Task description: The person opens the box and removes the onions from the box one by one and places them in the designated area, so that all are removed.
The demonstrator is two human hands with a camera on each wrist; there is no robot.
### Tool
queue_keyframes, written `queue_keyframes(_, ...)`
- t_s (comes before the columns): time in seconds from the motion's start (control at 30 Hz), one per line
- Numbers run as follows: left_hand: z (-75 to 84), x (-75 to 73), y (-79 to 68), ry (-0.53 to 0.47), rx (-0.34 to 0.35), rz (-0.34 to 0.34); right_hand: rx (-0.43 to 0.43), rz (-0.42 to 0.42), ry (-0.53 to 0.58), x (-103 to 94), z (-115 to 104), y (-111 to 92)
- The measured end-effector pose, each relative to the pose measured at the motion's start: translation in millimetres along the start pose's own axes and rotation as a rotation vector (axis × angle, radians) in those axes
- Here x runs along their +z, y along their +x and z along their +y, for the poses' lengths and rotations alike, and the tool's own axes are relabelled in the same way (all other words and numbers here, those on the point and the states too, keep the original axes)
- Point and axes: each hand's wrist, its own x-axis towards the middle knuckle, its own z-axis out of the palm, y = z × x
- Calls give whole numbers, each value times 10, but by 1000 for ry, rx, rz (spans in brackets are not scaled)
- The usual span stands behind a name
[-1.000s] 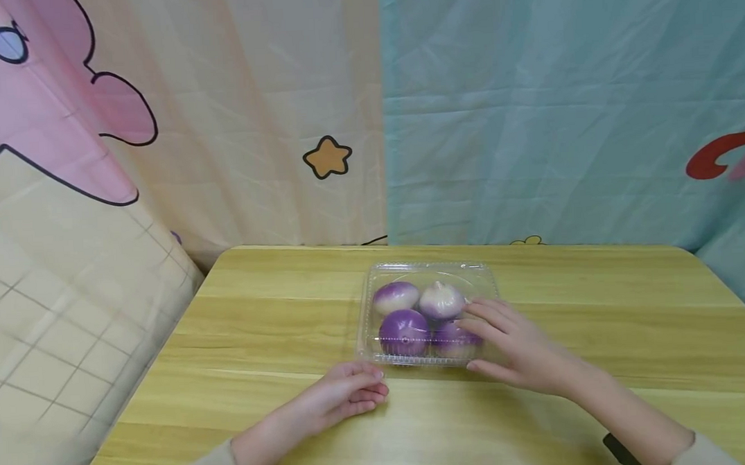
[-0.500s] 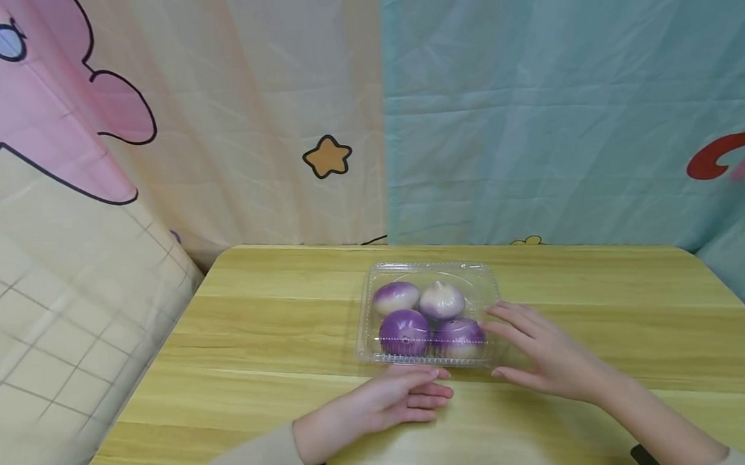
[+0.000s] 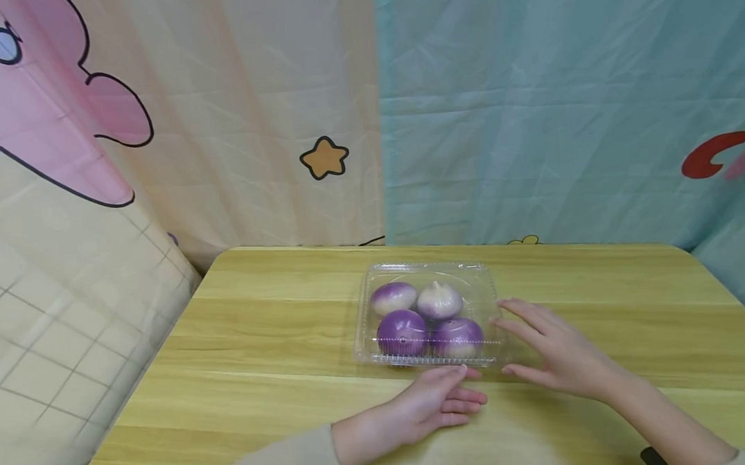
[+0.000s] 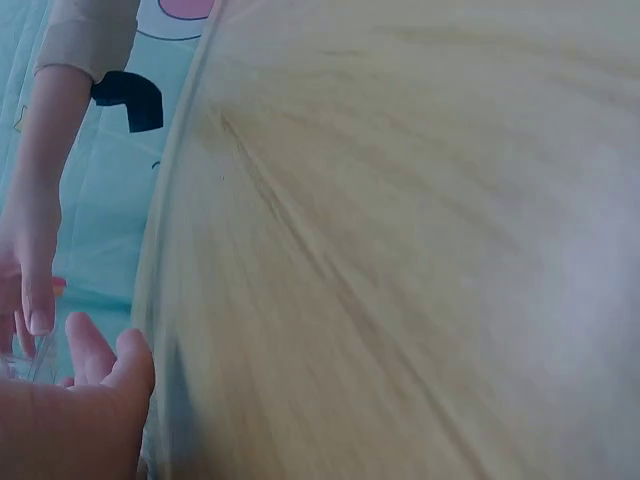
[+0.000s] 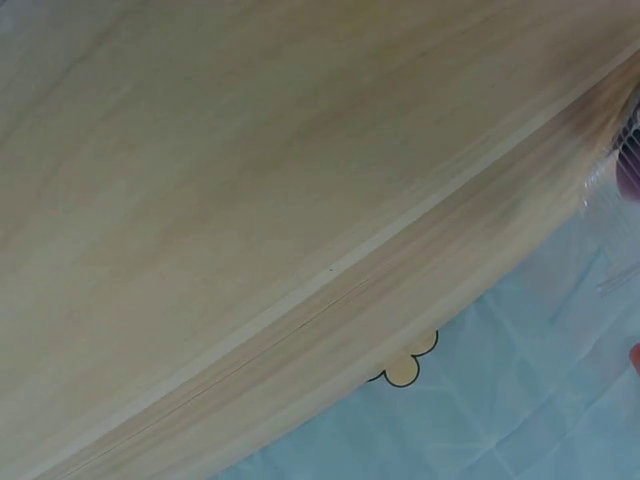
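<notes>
Clear container of bulbs likely wants light, even pressure: right hand, fingers apart, at its right side; left hand, loose, by its near edge; neither grips.

Table: yellowish wood grain with darker streaks running across, far corners rounded
On the table: one clear plastic box, squarish, sitting flat
Box's place: toward the far edge, apart from it
</notes>
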Motion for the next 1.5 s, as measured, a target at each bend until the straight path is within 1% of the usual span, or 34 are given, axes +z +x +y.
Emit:
queue_keyframes(0.07, -15, 43, 19, -13, 10, 22, 11, -8, -5, 2, -1, -10)
queue_keyframes(0.1, -51, 47, 56, -31, 20, 30, 14, -10, -5, 6, 1, -15)
queue_keyframes(0.17, -70, 89, 75, -44, 48, 66, 12, -9, 4, 17, 0, -20)
queue_keyframes(0.23, -86, 145, 95, -51, 90, 123, 5, 1, 12, 33, -1, -20)
queue_keyframes(0.3, -98, 215, 107, -52, 136, 198, -7, 21, 28, 50, 1, -19)
queue_keyframes(0.37, -72, 309, 89, -50, 180, 282, -26, 49, 46, 63, 2, -12)
queue_keyframes(0.43, -70, 380, 91, -66, 218, 345, -42, 73, 58, 76, 5, -6)
queue_keyframes(0.5, -69, 438, 92, -94, 251, 391, -56, 94, 71, 87, 8, -4)
queue_keyframes(0.6, -78, 507, 98, -131, 286, 431, -61, 104, 90, 91, 3, -7)
queue_keyframes(0.7, -98, 553, 98, -145, 296, 450, -58, 96, 116, 86, -7, -9)
queue_keyframes(0.87, -143, 577, 74, -163, 297, 445, -53, 84, 130, 78, -31, -5)
queue_keyframes(1.0, -169, 544, 42, -158, 320, 443, -54, 92, 119, 73, -42, -5)
queue_keyframes(1.23, -173, 458, 12, -88, 349, 477, -83, 126, 125, 76, -25, -6)
queue_keyframes(1.37, -169, 444, 33, -120, 354, 469, -93, 133, 125, 89, -15, -13)
queue_keyframes(1.5, -175, 463, 82, -173, 317, 464, -100, 136, 121, 93, -23, -4)
